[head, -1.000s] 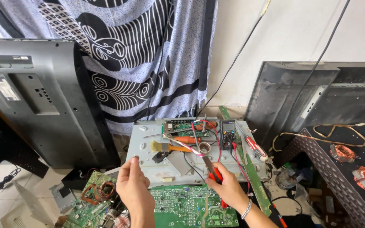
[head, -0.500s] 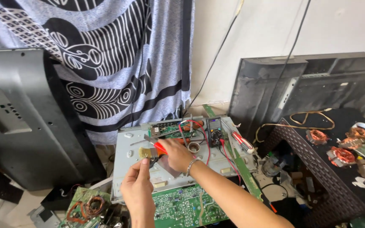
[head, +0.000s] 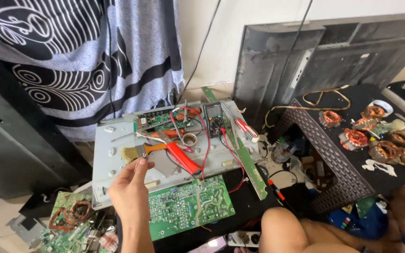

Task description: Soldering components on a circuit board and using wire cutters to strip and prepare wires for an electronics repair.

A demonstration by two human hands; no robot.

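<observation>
The left hand (head: 130, 189) is raised over the near edge of the grey metal panel (head: 113, 140), its thumb and forefinger pinched narrowly on a small thin thing that is too small to identify. It has lifted and turned a little since half a second ago, when it hung lower beside the green circuit board (head: 191, 206).

The right hand, which a moment ago reached across the panel to the red-handled tool (head: 183, 158), has drawn back and is now out of view; only a bare knee (head: 282, 229) shows at the lower right. The red-handled tool lies free on the panel, slanting toward the board, with nothing gripping it.

Just beyond the left fingertips lies a paintbrush (head: 139, 151) with an orange handle, and further back a multimeter (head: 213, 118) with red leads trailing toward the board. So the work now rests with the left hand alone, judging by its pinch.

On the dark tabletop (head: 348, 154) to the right sit copper coils (head: 355, 137), well apart from the hand.
</observation>
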